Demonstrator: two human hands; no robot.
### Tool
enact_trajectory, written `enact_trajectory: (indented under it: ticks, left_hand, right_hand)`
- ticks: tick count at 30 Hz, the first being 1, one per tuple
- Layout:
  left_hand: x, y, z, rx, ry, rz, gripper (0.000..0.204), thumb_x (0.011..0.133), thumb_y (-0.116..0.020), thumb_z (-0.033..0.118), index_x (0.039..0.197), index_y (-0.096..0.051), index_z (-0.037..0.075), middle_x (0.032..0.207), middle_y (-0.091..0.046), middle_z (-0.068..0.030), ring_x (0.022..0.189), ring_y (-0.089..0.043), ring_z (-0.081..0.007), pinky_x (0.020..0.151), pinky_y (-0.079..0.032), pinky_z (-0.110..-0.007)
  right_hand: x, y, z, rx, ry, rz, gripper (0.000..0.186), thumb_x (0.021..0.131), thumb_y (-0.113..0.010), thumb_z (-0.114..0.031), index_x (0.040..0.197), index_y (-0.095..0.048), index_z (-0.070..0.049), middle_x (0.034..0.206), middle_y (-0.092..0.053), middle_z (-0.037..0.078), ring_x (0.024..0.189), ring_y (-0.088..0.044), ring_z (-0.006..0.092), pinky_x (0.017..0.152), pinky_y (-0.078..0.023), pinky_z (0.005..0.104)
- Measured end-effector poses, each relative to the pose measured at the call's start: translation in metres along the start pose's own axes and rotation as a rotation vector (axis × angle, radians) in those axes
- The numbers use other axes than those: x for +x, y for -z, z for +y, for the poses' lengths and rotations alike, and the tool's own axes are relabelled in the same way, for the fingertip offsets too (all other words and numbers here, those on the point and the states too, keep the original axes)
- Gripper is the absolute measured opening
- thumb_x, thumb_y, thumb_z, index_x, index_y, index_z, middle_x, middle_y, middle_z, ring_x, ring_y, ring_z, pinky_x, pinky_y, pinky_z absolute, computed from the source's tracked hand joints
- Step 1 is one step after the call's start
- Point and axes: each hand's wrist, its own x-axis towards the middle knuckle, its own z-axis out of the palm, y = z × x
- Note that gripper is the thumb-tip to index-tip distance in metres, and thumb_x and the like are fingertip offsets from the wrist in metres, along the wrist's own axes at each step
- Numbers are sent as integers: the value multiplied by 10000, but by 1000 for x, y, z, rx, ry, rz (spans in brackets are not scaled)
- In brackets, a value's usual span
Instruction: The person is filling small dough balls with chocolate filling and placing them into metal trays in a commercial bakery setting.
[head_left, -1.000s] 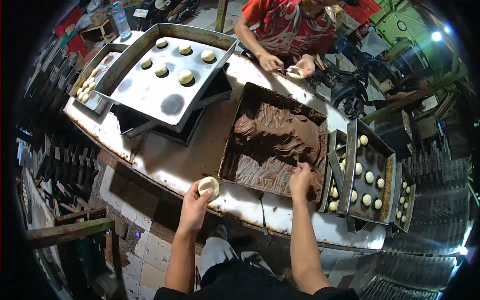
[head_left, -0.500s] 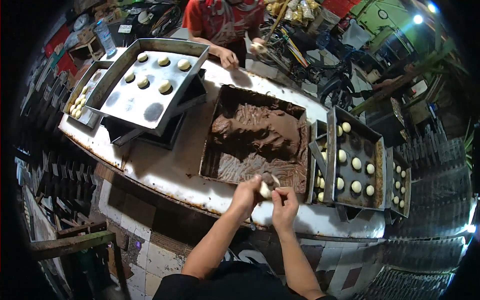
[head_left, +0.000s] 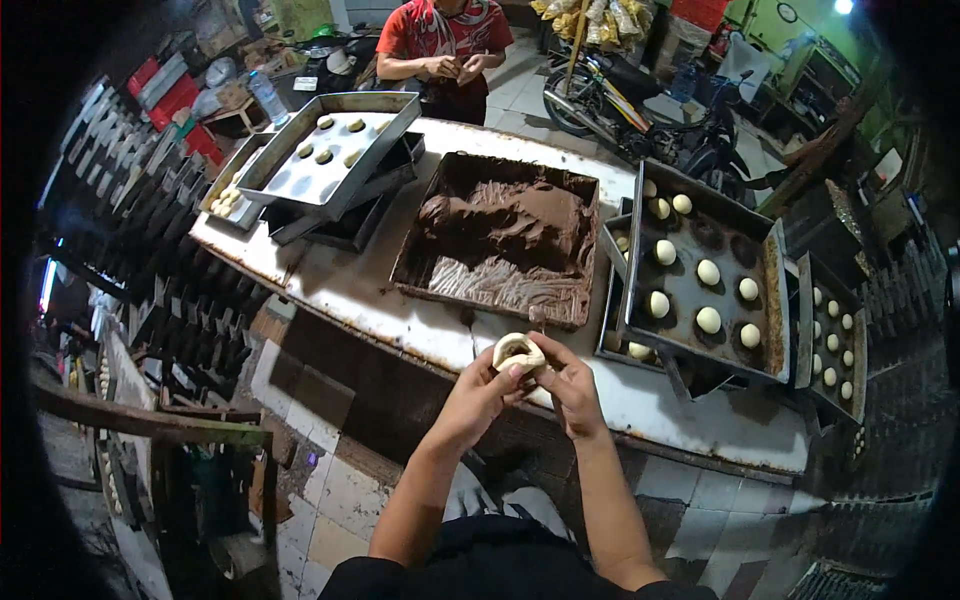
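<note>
Between my two hands is a piece of pale dough (head_left: pixel 533 352), shaped like a cup with brown filling inside. My left hand (head_left: pixel 470 400) pinches its left side, the thumb on the near rim. My right hand (head_left: pixel 572 392) grips the right side, fingers curled round the edge. A thin tool end (head_left: pixel 537 316) shows just beyond the right fingers; the rest of it is hidden. Past my hands, on the table, stands a square metal pan (head_left: pixel 396 278) of thick brown filling (head_left: pixel 520 215), its near part scraped thin.
Stacked trays with dough balls stand at the right (head_left: pixel 783 300) and left (head_left: pixel 262 190) of the white table (head_left: pixel 335 300). Across it a person in a red shirt (head_left: pixel 445 35) holds both hands together. A water bottle (head_left: pixel 268 97) and a motorcycle (head_left: pixel 640 100) are farther off.
The dough has come nearer to me, away from the pan's edge, and its rim now curls up round the filling. The person opposite has drawn both hands together, off the table.
</note>
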Motion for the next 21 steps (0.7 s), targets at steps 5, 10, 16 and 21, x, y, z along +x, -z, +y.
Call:
enact_trajectory:
  ticks: [5, 10, 16, 21]
  left_hand:
    - [-45, -25, -5, 557, -240, 278, 383, 1118, -484, 316, 1333, -596, 21, 989, -641, 3, 829, -554, -47, 706, -485, -228]
    - [-86, -13, -22, 127, -336, 311, 229, 1040, -573, 157, 1199, -619, -1, 1010, -657, -36, 857, -590, -90, 752, -493, -264]
    - [-174, -32, -34, 601, -626, 239, 303, 1011, -678, 190, 1243, -595, 13, 1075, -656, -60, 962, -615, -113, 838, -522, -276]
    - [-248, -2, -54, 653, -690, 304, 278, 1058, -605, 179, 1272, -671, 15, 1108, -717, -78, 943, -670, -140, 827, -535, -277]
  right_hand:
    - [-41, -34, -25, -230, 152, -2, 269, 941, -717, -4, 1209, -715, 19, 1244, -671, 70, 1032, -677, 155, 920, -561, 279]
    - [-91, -59, -17, -457, 298, -169, 230, 943, -720, -9, 1173, -718, 4, 1114, -704, 70, 980, -678, 139, 878, -578, 284]
    - [-148, -75, -2, -46, 43, -16, 147, 964, -718, -36, 1108, -703, -9, 1009, -712, 32, 897, -671, 93, 810, -566, 255]
    - [-227, -140, 2, -458, 206, -90, 132, 951, -727, -17, 1083, -718, -11, 1011, -708, 46, 928, -692, 116, 837, -573, 261]
